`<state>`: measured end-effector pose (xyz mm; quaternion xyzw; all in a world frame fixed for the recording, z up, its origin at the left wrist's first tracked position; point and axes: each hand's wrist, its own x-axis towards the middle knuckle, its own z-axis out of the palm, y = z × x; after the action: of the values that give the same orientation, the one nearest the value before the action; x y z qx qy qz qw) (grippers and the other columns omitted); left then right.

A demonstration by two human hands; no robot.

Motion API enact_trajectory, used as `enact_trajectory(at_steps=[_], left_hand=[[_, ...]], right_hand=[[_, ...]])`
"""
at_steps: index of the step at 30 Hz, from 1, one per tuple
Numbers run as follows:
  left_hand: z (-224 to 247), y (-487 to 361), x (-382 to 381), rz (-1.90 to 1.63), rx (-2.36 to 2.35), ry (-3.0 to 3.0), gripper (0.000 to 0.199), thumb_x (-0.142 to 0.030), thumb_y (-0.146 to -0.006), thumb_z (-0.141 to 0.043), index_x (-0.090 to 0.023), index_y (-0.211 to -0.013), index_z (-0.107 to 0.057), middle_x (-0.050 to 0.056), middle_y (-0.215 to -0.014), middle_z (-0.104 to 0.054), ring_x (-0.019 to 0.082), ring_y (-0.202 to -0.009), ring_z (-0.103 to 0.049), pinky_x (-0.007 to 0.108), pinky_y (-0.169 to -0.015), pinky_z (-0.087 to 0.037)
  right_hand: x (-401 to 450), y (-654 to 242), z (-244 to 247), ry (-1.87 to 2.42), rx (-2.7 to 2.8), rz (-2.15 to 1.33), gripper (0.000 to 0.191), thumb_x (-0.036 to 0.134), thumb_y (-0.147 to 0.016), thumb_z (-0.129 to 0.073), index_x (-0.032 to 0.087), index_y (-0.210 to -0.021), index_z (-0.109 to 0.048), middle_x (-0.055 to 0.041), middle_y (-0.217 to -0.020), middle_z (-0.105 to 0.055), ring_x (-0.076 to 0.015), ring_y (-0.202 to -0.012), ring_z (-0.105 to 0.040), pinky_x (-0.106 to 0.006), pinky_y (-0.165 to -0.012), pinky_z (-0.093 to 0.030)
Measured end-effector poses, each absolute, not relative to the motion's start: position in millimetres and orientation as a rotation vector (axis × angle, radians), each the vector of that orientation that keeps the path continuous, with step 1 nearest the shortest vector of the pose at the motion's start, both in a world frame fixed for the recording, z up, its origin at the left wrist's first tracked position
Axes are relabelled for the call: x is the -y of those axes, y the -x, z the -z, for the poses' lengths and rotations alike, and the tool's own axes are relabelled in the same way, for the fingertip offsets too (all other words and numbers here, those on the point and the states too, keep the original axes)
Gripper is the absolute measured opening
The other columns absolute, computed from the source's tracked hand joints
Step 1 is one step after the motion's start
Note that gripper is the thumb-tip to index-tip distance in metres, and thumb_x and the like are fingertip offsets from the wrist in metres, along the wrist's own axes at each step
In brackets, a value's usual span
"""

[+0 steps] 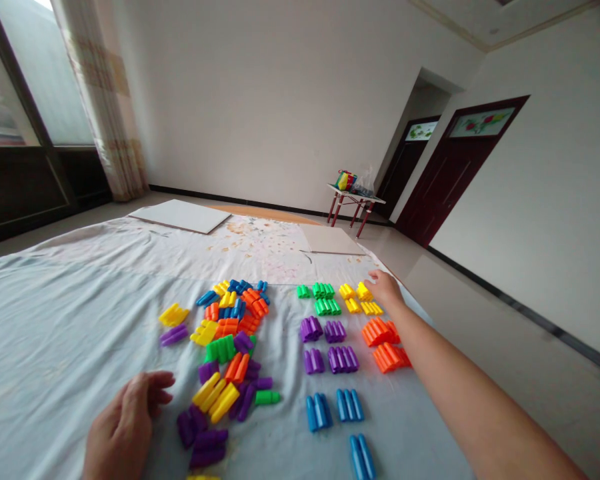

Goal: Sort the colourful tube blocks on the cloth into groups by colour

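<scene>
My left hand point(127, 420) hovers low on the left with loosely bent fingers and nothing visible in them. To its right lies a mixed heap of bullet-shaped plastic blocks, with yellow blocks point(215, 397), purple blocks point(209, 448) and a green cluster point(221, 349). My right hand point(384, 288) reaches across to the far right, its fingers apart beside the sorted yellow blocks point(364, 291). Around these, colour groups are laid out: green blocks point(324, 291), purple blocks point(343, 359), orange blocks point(389, 358) and blue blocks point(350, 405).
A pale blue cloth point(70, 347) covers the table. Two flat boards, a white board point(180, 216) and a beige board point(333, 240), lie toward its far edge. Beyond stands a small side table point(355, 196) with colourful items. A curtain point(105, 100) hangs at the left.
</scene>
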<state>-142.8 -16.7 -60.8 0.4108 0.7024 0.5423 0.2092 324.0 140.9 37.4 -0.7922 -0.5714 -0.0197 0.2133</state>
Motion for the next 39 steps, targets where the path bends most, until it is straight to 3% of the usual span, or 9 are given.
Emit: enact_trajectory(at_steps=[4,10,13,17,20,25,29,34,39], left_hand=[[50,137,20,-1.512,-1.834,-1.098,0.057,-0.068,-0.076,-0.037,-0.019,-0.073,-0.065,0.003,-0.057,-0.064,0.02,-0.055,-0.057,0.033,-0.055,-0.047],[45,131,21,-1.575,-1.798,-1.108,0.05,-0.059,-0.08,-0.037,-0.018,-0.071,-0.063,0.003,-0.055,-0.06,0.019,-0.052,-0.054,0.032,-0.053,-0.044],[46,131,21,-1.602,-1.757,-1.109,0.048,-0.056,-0.081,-0.037,-0.017,-0.072,-0.063,0.003,-0.059,-0.062,0.018,-0.054,-0.055,0.031,-0.053,-0.044],[45,130,20,-1.625,-1.726,-1.092,0.047,-0.055,-0.081,-0.037,-0.017,-0.072,-0.063,0.004,-0.063,-0.064,0.018,-0.054,-0.056,0.031,-0.053,-0.044],[43,129,22,-1.64,-1.711,-1.081,0.047,-0.055,-0.081,-0.037,-0.017,-0.072,-0.063,0.005,-0.063,-0.064,0.018,-0.055,-0.056,0.031,-0.052,-0.044],[44,130,22,-1.655,-1.682,-1.08,0.046,-0.054,-0.08,-0.038,-0.016,-0.072,-0.062,0.005,-0.063,-0.064,0.018,-0.054,-0.057,0.031,-0.052,-0.044],[45,130,21,-1.661,-1.672,-1.082,0.047,-0.054,-0.081,-0.037,-0.016,-0.071,-0.062,0.005,-0.063,-0.064,0.018,-0.055,-0.057,0.031,-0.053,-0.044],[45,129,19,-1.667,-1.674,-1.076,0.046,-0.053,-0.08,-0.037,-0.017,-0.07,-0.062,0.005,-0.064,-0.064,0.017,-0.053,-0.056,0.03,-0.052,-0.044],[46,130,19,-1.682,-1.659,-1.073,0.045,-0.054,-0.079,-0.037,-0.017,-0.071,-0.062,0.005,-0.065,-0.064,0.017,-0.053,-0.057,0.03,-0.051,-0.044]], right_hand=[[-103,-269,-42,1.885,1.756,-0.027,0.029,0.026,-0.084,-0.054,0.019,-0.111,-0.063,-0.0069,-0.113,-0.066,-0.0173,-0.101,-0.061,-0.026,-0.089,-0.046],[-17,-155,-18,1.249,2.115,-0.418,0.02,0.022,-0.081,-0.06,0.022,-0.1,-0.066,-0.0046,-0.096,-0.068,-0.0195,-0.093,-0.061,-0.034,-0.086,-0.048],[8,-109,-5,1.108,2.245,-0.485,0.022,0.016,-0.078,-0.062,0.022,-0.099,-0.066,-0.0043,-0.1,-0.069,-0.0204,-0.099,-0.059,-0.035,-0.09,-0.045],[18,-75,7,0.999,2.42,-0.401,0.038,0.009,-0.079,-0.058,0.024,-0.114,-0.063,-0.0029,-0.119,-0.065,-0.0217,-0.109,-0.053,-0.038,-0.095,-0.04],[20,-68,11,0.995,2.529,-0.281,0.038,0.007,-0.081,-0.055,0.025,-0.114,-0.064,-0.0023,-0.122,-0.063,-0.0231,-0.111,-0.05,-0.04,-0.093,-0.037],[31,-70,6,1.077,2.605,-0.246,0.029,0.012,-0.087,-0.053,0.024,-0.109,-0.066,-0.0053,-0.104,-0.069,-0.0234,-0.102,-0.054,-0.039,-0.088,-0.038],[51,-79,-2,1.218,2.42,-0.497,0.028,0.017,-0.085,-0.058,0.02,-0.112,-0.064,-0.0063,-0.105,-0.07,-0.0222,-0.1,-0.06,-0.036,-0.088,-0.041],[76,-88,-7,1.322,2.175,-0.794,0.024,0.023,-0.088,-0.054,0.018,-0.108,-0.065,-0.0035,-0.087,-0.071,-0.0166,-0.08,-0.064,-0.026,-0.073,-0.046],[88,-90,-3,1.355,2.227,-0.56,0.017,0.023,-0.084,-0.062,0.02,-0.099,-0.069,-0.0032,-0.089,-0.069,-0.0202,-0.091,-0.06,-0.032,-0.084,-0.042]])
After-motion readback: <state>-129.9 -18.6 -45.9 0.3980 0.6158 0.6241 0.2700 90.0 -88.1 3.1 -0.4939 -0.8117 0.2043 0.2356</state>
